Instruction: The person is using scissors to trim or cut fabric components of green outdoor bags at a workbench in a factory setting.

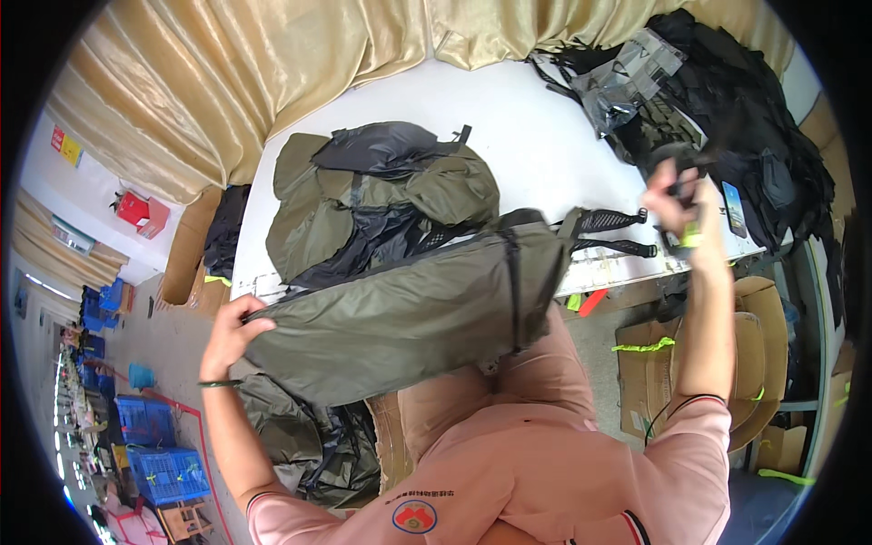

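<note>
An olive-green backpack (409, 309) with a dark strap around one end lies across my lap and the table's front edge. My left hand (238, 334) pinches its left end between thumb and fingers. My right hand (677, 200) is raised over the table's right side, blurred by motion, its fingers closed around a dark thing whose kind does not show. A bright yellow-green bit shows just below that hand. From the backpack's right end, black mesh straps (613, 220) with buckles stretch toward my right hand. Behind it, another olive and black backpack (381, 195) lies spread out.
A big heap of black fabric and straps (763, 118) covers the white table's (518, 109) right end, with a phone (733, 209) beside it. Cardboard boxes (749, 363) stand below right. Olive fabric pieces (309, 445) lie below left; blue crates (168, 472) stand farther left. Gold curtains (345, 45) hang behind.
</note>
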`<state>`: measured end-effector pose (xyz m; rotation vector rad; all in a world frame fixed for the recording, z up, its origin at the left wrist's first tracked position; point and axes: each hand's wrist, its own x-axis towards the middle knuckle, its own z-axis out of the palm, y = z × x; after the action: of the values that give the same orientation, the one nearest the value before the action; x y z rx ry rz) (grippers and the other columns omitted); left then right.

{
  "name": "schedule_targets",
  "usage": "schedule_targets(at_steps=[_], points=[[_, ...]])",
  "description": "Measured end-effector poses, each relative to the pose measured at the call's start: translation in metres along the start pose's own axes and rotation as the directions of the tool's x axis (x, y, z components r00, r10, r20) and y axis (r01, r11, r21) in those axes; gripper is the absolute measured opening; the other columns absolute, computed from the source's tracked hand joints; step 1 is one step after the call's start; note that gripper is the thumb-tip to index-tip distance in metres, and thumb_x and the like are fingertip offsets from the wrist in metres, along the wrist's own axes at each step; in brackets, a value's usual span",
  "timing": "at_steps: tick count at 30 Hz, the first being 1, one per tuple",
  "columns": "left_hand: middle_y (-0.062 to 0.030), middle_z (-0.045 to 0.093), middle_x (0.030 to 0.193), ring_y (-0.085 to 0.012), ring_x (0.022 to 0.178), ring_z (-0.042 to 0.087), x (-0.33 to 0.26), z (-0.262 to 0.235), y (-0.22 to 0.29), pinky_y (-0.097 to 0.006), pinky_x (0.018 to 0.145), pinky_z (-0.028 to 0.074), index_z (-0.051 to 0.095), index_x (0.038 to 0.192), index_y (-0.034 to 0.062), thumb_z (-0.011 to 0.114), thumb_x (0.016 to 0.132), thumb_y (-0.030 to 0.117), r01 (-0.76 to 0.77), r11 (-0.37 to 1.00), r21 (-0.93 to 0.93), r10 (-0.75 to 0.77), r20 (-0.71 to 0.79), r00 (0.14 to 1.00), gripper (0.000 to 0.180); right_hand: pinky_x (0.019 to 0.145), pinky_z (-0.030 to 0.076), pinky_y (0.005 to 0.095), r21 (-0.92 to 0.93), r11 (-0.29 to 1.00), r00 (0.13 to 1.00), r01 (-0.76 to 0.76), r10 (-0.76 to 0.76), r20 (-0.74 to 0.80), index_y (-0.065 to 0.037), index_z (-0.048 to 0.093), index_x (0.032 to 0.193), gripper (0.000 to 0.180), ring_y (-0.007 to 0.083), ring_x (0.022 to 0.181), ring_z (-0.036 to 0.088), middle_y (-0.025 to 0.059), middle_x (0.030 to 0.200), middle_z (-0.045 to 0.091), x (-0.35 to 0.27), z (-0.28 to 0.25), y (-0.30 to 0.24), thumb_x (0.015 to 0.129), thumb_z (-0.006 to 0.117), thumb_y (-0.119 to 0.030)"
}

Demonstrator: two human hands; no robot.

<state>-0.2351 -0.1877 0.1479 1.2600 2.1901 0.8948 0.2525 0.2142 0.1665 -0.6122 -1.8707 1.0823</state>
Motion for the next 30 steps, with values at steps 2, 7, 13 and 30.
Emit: schedule_targets(at_steps=[2,7,13,30], points=[[0.0056,0.058,0.077,-0.0046,0.073,0.051,-0.005,-0.014,0.007,-0.023,0.068,0.043,0.062,0.084,0.0025,0.077,0.078,0.003,0.015,1.000,-0.010,-0.015,-0.018,1.000,0.017,0.065,0.044,0.0230,-0.020,0.999,0.998,0.042,-0.043,-0.046,-0.008,0.053,0.090,0.026,0.0081,0.075,0.055,0.0005,0.083,0.058,0.004,-0.043,-0.032,0.079,0.075,0.000],[0.0060,0.059,0.078,-0.0039,0.074,0.050,0.003,-0.003,0.005,-0.022,0.068,0.043,0.062,0.084,0.0024,0.077,0.078,0.002,0.059,0.993,-0.098,-0.051,0.080,0.995,0.016,0.070,0.051,0.0274,-0.085,0.996,0.999,0.034,-0.030,0.037,-0.003,0.055,0.095,0.011,0.0134,0.077,0.062,0.0083,0.090,0.065,-0.020,-0.024,-0.014,0.089,0.065,-0.004],[0.0075,0.058,0.079,-0.0034,0.075,0.050,0.010,0.005,-0.003,-0.022,0.068,0.042,0.062,0.086,0.0031,0.077,0.079,0.003,0.063,0.995,-0.077,-0.057,0.081,0.995,0.017,0.075,0.055,0.0355,0.066,0.930,0.907,-0.361,0.334,0.256,-0.001,0.057,0.108,0.021,0.0216,0.098,0.061,0.0084,0.097,0.065,-0.071,0.101,0.045,0.093,0.064,-0.014],[-0.0141,0.065,0.092,-0.0338,0.092,0.062,0.063,0.093,0.030,-0.040,0.080,0.049,0.067,0.099,0.0030,0.074,0.079,0.016,-0.230,0.849,0.476,0.237,0.047,0.970,0.025,0.063,0.040,0.0231,-0.124,0.909,0.814,-0.398,0.412,0.409,-0.007,0.054,0.084,0.032,0.0035,0.070,0.045,-0.0061,0.073,0.051,-0.036,0.061,0.008,0.073,0.084,-0.002]])
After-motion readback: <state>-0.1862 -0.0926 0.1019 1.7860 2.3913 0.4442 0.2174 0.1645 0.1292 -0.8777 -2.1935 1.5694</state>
